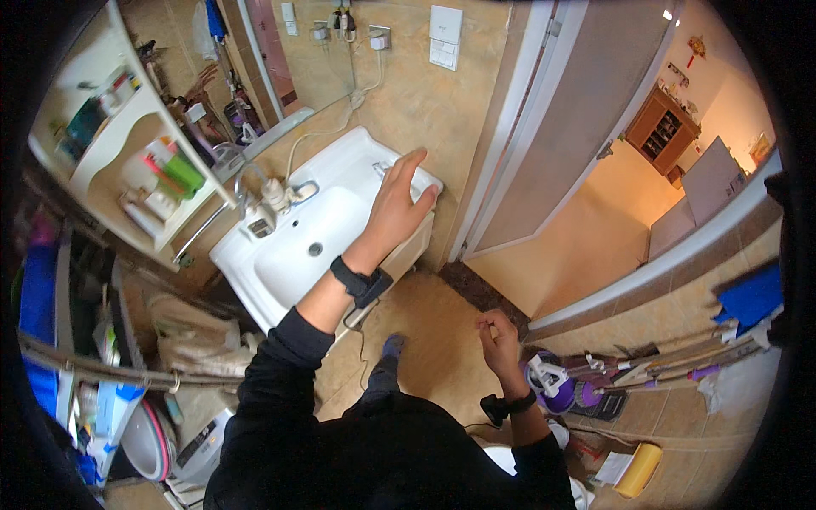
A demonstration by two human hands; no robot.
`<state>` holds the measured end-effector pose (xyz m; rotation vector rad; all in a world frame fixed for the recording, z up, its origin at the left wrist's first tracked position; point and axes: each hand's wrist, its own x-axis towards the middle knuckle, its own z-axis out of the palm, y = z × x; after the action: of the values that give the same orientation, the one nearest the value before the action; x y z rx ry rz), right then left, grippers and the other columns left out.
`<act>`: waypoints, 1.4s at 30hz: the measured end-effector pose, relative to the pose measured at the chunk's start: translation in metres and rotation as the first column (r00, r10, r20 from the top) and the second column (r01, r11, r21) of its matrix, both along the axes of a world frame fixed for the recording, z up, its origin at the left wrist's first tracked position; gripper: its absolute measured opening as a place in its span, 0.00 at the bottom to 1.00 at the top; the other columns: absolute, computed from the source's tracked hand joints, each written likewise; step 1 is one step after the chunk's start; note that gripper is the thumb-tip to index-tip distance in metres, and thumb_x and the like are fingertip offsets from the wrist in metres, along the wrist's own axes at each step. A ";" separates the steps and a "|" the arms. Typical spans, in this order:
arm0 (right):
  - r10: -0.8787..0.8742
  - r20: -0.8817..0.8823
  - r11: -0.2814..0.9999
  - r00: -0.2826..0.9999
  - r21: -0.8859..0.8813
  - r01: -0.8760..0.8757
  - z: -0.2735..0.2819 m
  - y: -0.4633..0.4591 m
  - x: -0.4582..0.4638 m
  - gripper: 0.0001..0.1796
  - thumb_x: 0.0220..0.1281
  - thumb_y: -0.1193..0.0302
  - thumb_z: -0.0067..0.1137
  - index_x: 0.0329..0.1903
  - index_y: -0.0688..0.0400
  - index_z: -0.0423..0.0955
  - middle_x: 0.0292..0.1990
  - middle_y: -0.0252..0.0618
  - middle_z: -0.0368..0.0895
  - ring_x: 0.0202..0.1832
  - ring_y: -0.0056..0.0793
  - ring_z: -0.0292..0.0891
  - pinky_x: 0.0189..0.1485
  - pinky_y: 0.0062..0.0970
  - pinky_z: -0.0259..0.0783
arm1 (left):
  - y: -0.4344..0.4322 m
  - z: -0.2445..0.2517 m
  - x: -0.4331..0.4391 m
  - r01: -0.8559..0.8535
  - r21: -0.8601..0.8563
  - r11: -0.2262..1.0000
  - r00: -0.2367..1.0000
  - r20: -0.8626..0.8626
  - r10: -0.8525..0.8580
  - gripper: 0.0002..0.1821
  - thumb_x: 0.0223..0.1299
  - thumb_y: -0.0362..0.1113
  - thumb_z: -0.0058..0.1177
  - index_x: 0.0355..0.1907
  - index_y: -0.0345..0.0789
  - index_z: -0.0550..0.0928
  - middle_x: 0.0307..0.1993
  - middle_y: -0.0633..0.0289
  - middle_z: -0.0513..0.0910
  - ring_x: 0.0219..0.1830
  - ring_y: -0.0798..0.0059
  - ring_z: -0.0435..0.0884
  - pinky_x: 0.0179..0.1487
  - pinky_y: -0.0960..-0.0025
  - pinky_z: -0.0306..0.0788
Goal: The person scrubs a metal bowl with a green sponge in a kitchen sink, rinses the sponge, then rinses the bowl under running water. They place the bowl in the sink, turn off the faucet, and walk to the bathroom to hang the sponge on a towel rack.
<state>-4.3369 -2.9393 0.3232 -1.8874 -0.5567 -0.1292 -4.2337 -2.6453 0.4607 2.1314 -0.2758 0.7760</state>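
Observation:
My left hand point(398, 207) reaches over the right end of a white washbasin point(268, 268), its thumb spread from the fingers and nothing held. Behind its fingers a small clear item point(380, 169) on the basin rim is partly hidden. Lower right, my right hand point(499, 341) hangs over the floor with loosely curled fingers; no object shows in it. Each wrist wears a black strap with a small cabled module. A curved faucet point(245, 182), a pump bottle point(274, 194) and a squarish container point(260, 223) stand at the basin's back left.
White shelves point(185, 217) with toiletries flank a mirror point(319, 57). An open door point(548, 127) leads to a lit room with a wooden cabinet point(663, 131). Mops and a purple bucket point(558, 398) stand at right. Left are stacked basins point(143, 440) and a washing machine point(204, 443).

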 end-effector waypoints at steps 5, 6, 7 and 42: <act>-0.074 0.024 0.993 0.997 -0.091 0.076 -0.005 -0.003 0.114 0.04 0.67 0.80 0.54 0.41 0.62 0.78 0.35 0.44 0.81 0.36 0.34 0.79 0.40 0.29 0.74 | 0.029 -0.001 0.197 -0.084 0.078 0.993 0.987 0.141 0.073 0.35 0.63 0.39 0.59 0.69 0.28 0.65 0.68 0.42 0.68 0.69 0.47 0.66 0.72 0.56 0.60; -0.099 0.044 0.989 0.994 -0.103 0.103 -0.007 -0.009 0.131 0.04 0.67 0.80 0.54 0.41 0.62 0.78 0.35 0.44 0.81 0.36 0.35 0.79 0.40 0.30 0.75 | 0.034 -0.001 0.237 -0.104 0.039 0.994 0.977 0.189 0.095 0.35 0.63 0.39 0.59 0.69 0.27 0.65 0.68 0.41 0.68 0.69 0.46 0.66 0.72 0.56 0.60; -0.128 0.007 0.984 0.992 -0.124 0.127 -0.007 -0.018 0.149 0.04 0.66 0.80 0.55 0.41 0.62 0.78 0.34 0.45 0.81 0.36 0.35 0.79 0.40 0.30 0.75 | 0.039 0.000 0.276 -0.116 0.005 0.993 0.966 0.232 0.112 0.35 0.63 0.39 0.60 0.69 0.27 0.66 0.68 0.40 0.68 0.69 0.45 0.66 0.72 0.56 0.59; -0.630 -0.014 0.763 0.777 0.174 0.622 0.037 -0.459 1.018 0.31 0.73 0.59 0.52 0.69 0.66 0.60 0.65 0.56 0.66 0.69 0.50 0.61 0.72 0.38 0.56 | -0.545 -0.187 0.727 0.861 0.009 0.509 0.333 -0.767 -0.549 0.26 0.67 0.50 0.55 0.59 0.34 0.78 0.55 0.48 0.81 0.56 0.48 0.79 0.61 0.56 0.72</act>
<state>-3.3189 -3.3979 0.3599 -1.8359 0.0875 -0.6440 -3.5064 -3.1899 0.2735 2.1532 -0.9973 -0.7238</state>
